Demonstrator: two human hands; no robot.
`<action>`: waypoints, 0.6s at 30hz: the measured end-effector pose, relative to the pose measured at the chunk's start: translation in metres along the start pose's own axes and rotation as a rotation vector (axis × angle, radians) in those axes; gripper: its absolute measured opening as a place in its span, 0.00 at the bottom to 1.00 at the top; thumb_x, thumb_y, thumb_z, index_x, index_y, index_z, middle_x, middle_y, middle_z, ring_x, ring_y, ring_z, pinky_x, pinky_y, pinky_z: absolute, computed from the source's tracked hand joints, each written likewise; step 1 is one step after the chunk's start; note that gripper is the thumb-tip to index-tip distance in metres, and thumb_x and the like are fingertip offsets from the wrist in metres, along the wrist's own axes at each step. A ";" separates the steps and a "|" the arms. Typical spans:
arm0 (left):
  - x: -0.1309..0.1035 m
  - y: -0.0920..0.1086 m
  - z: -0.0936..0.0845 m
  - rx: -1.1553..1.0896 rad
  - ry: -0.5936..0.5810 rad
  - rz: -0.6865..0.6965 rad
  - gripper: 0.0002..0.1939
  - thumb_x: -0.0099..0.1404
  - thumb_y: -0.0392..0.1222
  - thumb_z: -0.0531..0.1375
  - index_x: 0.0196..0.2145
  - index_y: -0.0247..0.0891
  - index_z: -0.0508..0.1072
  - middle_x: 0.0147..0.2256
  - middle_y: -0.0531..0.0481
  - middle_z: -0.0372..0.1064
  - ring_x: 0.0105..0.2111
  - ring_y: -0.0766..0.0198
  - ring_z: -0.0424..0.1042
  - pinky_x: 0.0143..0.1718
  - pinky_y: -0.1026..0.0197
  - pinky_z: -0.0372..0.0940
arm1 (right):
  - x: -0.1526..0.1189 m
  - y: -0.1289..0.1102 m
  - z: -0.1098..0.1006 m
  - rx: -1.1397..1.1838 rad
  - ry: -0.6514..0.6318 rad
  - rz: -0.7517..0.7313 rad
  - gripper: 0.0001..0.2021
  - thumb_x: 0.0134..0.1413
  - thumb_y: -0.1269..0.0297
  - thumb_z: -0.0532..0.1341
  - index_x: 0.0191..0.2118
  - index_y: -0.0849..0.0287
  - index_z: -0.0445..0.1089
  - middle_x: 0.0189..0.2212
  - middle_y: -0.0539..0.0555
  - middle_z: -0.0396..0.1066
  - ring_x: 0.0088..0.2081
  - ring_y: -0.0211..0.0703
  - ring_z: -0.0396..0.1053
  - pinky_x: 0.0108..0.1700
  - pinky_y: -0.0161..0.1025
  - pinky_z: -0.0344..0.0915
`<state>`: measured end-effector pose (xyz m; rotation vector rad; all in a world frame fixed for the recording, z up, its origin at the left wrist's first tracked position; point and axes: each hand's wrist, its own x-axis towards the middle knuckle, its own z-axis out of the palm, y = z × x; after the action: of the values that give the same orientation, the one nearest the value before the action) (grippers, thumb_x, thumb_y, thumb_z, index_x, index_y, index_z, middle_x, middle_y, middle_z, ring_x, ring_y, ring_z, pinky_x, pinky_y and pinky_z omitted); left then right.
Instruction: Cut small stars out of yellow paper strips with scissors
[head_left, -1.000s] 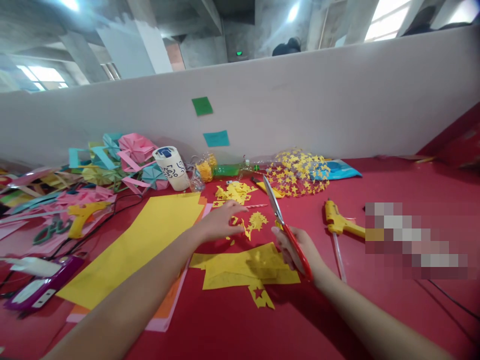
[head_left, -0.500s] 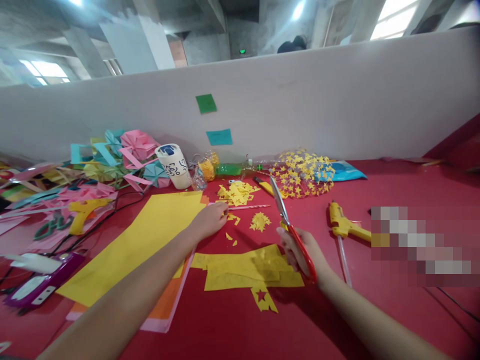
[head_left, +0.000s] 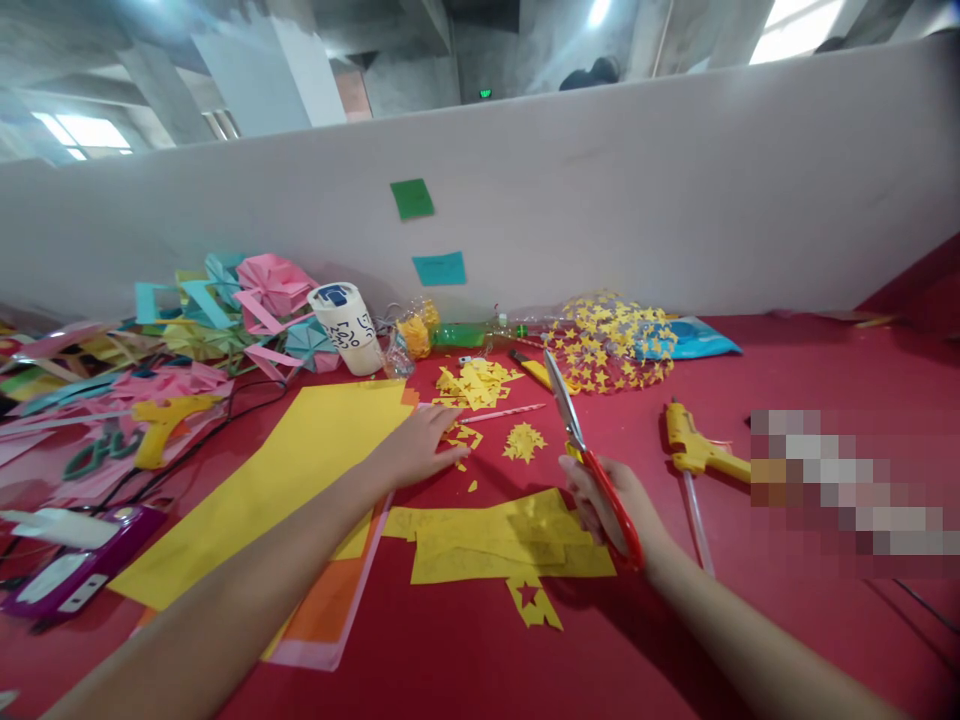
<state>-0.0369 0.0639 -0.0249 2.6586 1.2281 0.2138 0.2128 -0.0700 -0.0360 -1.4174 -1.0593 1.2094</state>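
In my right hand (head_left: 611, 500) are red-handled scissors (head_left: 600, 480), their blades together and pointing up and away from me. My left hand (head_left: 420, 445) is over the table with its fingers apart, beside small yellow paper scraps (head_left: 466, 436). A pile of cut yellow stars (head_left: 523, 442) lies between my hands. Nearer to me are overlapping yellow paper strips (head_left: 487, 540), and a scrap with a star-shaped hole (head_left: 544, 608) juts from them. Behind the left hand sits a heap of yellow offcuts (head_left: 476, 382) with a pink striped pencil (head_left: 510, 412) in front.
Yellow sheets (head_left: 262, 480) lie under my left forearm. A yellow glue gun (head_left: 697, 445) is on the right, another glue gun (head_left: 161, 425) on the left. Along the white partition (head_left: 600, 200) stand a white roll (head_left: 349, 335), folded paper pieces (head_left: 274, 285) and a star-covered clear bundle (head_left: 607, 340).
My left hand has spread its fingers and shifted slightly toward me over the small scraps. The right hand keeps the scissors in nearly the same place. The view has tilted slightly.
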 end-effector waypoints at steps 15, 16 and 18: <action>0.048 0.015 -0.013 -0.191 0.056 -0.034 0.09 0.66 0.41 0.49 0.33 0.36 0.65 0.38 0.40 0.68 0.40 0.53 0.68 0.43 0.50 0.63 | -0.002 -0.001 0.000 -0.027 0.020 -0.003 0.22 0.50 0.46 0.61 0.19 0.56 0.54 0.08 0.40 0.50 0.09 0.29 0.50 0.10 0.26 0.49; 0.036 0.016 -0.021 -0.244 0.037 -0.053 0.10 0.67 0.44 0.48 0.35 0.36 0.64 0.37 0.40 0.70 0.37 0.54 0.70 0.40 0.51 0.65 | -0.001 0.000 0.000 -0.026 0.020 0.001 0.22 0.49 0.46 0.60 0.20 0.56 0.54 0.08 0.40 0.50 0.09 0.29 0.50 0.10 0.26 0.49; 0.008 0.021 -0.031 -0.686 -0.130 -0.111 0.12 0.68 0.47 0.48 0.37 0.36 0.64 0.39 0.39 0.72 0.37 0.56 0.73 0.38 0.54 0.67 | 0.000 0.000 0.000 -0.021 0.020 0.009 0.22 0.49 0.46 0.60 0.20 0.56 0.55 0.08 0.40 0.50 0.09 0.29 0.50 0.09 0.26 0.49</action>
<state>-0.0235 0.0605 0.0110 1.9781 1.0194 0.3610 0.2129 -0.0698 -0.0363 -1.4494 -1.0556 1.1909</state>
